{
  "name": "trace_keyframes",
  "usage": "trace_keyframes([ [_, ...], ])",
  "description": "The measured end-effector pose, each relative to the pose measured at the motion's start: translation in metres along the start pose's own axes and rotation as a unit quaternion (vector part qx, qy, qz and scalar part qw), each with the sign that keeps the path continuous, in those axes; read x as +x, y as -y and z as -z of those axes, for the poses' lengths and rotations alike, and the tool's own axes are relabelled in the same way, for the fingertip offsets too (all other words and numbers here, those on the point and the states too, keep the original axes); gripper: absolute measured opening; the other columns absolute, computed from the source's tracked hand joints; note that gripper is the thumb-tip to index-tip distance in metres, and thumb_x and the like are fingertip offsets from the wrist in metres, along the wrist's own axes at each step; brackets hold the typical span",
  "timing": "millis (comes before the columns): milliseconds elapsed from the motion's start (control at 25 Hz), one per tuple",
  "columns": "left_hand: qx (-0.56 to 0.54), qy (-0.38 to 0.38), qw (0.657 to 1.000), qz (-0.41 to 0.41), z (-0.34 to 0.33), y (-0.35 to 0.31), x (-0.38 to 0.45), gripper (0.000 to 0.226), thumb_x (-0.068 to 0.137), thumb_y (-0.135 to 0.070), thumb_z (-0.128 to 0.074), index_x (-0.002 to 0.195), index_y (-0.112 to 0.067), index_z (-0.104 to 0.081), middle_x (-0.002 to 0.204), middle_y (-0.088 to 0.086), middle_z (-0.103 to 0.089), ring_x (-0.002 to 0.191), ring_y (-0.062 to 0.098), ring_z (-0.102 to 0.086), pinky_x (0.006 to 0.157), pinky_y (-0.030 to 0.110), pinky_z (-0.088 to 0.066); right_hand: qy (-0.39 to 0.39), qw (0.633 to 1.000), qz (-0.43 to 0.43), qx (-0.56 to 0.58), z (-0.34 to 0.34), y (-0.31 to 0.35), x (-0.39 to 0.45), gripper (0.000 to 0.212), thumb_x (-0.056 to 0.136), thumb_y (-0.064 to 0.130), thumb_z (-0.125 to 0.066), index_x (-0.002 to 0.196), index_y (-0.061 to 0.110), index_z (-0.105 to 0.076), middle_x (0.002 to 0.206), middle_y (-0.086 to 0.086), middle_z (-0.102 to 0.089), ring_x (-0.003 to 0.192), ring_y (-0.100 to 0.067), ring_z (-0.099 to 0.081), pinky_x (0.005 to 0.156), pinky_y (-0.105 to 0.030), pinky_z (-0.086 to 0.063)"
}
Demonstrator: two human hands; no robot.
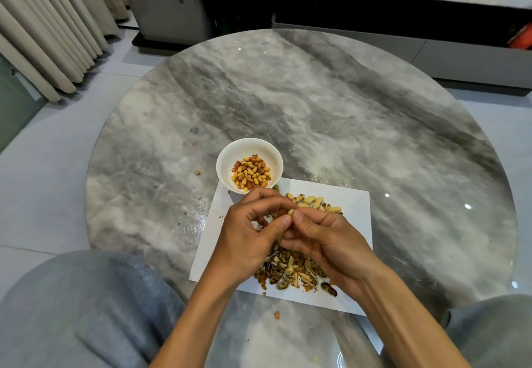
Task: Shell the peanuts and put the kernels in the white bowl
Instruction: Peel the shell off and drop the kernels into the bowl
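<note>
Round table (331, 103): a polished slab of grey-and-white veined marble, glossy, catching ceiling lights, filling most of the scene.

Knees (86, 304): grey-blue woven cloth, soft and creased, lying at the near left and near right edges below the tabletop.

White paper sheet (354, 223): flat, rectangular, matte, lying on the near half of the table and serving as the work mat.

Left hand (244, 241) and right hand (325, 238): meeting together above the middle of the sheet, fingers curled, thumbs nearly touching tip to tip, both pinching one small pale peanut (291, 211) between thumbs and forefingers.

White bowl (250, 165): round, smooth glazed ceramic, sitting at the far left corner of the sheet, just beyond the hands. It is holding a heap of kernels (251, 175), glossy, oval, yellow to red-brown.

Shell pile (293, 275): broken husks, curved, ridged, tan outside and dark inside, mixed with flaky skins, lying on the near part of the sheet, partly under the wrists.

Unshelled peanuts (315, 203): a small cluster of pale, bumpy, waisted pods lying on the sheet just beyond the right hand.

Stray kernel (277, 314): single, reddish, lying on the bare marble near the sheet's near edge.
</note>
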State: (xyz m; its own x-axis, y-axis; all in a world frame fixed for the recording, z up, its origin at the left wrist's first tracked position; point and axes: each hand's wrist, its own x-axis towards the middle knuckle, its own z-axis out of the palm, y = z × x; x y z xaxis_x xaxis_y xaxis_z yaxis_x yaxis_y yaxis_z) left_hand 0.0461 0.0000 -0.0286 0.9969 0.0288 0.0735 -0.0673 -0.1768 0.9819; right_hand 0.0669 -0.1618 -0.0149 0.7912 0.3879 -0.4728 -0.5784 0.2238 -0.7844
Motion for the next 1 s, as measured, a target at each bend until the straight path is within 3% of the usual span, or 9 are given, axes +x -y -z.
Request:
trace_keyframes([
  [80,-0.099,0.003,0.994,0.051,-0.004,0.001,-0.002,0.021,0.083,-0.015,-0.069,0.103,-0.016,-0.076,0.105,0.001,-0.071,0.101,0.013,-0.068,0.083,0.020,-0.051,-0.016,0.999,0.045,-0.019,-0.002,-0.001,-0.001,0.021,0.084,0.017,-0.067,0.097,0.006,-0.078,0.084,-0.011,-0.073,0.076,-0.016,-0.068,0.073,-0.028,-0.058],
  [200,-0.260,-0.007,0.950,0.175,-0.017,-0.004,-0.008,0.032,0.082,-0.023,-0.070,0.111,-0.013,-0.074,0.110,0.009,-0.075,0.108,0.023,-0.069,0.087,0.031,-0.056,-0.064,0.984,0.130,-0.102,-0.010,-0.001,-0.008,0.015,0.089,0.009,-0.066,0.092,0.012,-0.081,0.083,-0.012,-0.076,0.070,-0.016,-0.069,0.069,-0.026,-0.057],
  [360,-0.259,-0.050,0.952,0.157,-0.029,-0.008,-0.012,0.027,0.081,-0.022,-0.075,0.106,-0.012,-0.076,0.105,0.008,-0.076,0.101,0.022,-0.072,0.076,0.024,-0.057,-0.105,0.972,0.182,-0.109,-0.020,-0.007,-0.014,0.018,0.090,0.000,-0.064,0.093,0.010,-0.079,0.086,-0.008,-0.078,0.082,-0.020,-0.075,0.070,-0.021,-0.056],
  [560,-0.277,-0.069,0.946,0.156,-0.034,-0.012,-0.011,0.026,0.085,-0.025,-0.069,0.107,-0.015,-0.076,0.107,0.007,-0.076,0.105,0.021,-0.071,0.083,0.024,-0.056,-0.136,0.974,0.169,-0.070,-0.026,-0.012,-0.009,0.020,0.092,0.002,-0.063,0.099,0.012,-0.079,0.093,-0.008,-0.078,0.091,-0.022,-0.075,0.078,-0.025,-0.058],
  [680,-0.228,-0.060,0.962,0.139,-0.029,-0.015,-0.011,0.025,0.091,-0.015,-0.065,0.112,-0.024,-0.074,0.113,-0.003,-0.074,0.111,0.011,-0.068,0.089,0.024,-0.055,-0.125,0.982,0.128,-0.056,-0.017,-0.007,-0.006,0.020,0.094,0.010,-0.062,0.107,0.012,-0.077,0.101,-0.010,-0.077,0.096,-0.025,-0.073,0.082,-0.033,-0.058],
  [800,-0.053,-0.064,0.995,0.054,-0.021,-0.013,-0.011,0.032,0.088,0.000,-0.069,0.111,-0.022,-0.076,0.110,-0.007,-0.071,0.102,0.007,-0.069,0.085,0.022,-0.056,-0.100,0.988,0.103,-0.063,-0.009,0.000,-0.007,0.020,0.093,0.009,-0.063,0.108,0.008,-0.076,0.103,-0.012,-0.076,0.096,-0.028,-0.071,0.084,-0.034,-0.056],
  [1000,0.064,-0.066,0.996,-0.017,-0.011,-0.014,-0.010,0.031,0.081,-0.003,-0.079,0.104,-0.024,-0.079,0.097,-0.015,-0.074,0.091,0.001,-0.070,0.078,0.017,-0.056,-0.117,0.975,0.119,-0.148,-0.005,0.007,-0.011,0.013,0.082,0.008,-0.076,0.093,0.012,-0.080,0.088,-0.008,-0.078,0.085,-0.023,-0.074,0.078,-0.031,-0.058],
])
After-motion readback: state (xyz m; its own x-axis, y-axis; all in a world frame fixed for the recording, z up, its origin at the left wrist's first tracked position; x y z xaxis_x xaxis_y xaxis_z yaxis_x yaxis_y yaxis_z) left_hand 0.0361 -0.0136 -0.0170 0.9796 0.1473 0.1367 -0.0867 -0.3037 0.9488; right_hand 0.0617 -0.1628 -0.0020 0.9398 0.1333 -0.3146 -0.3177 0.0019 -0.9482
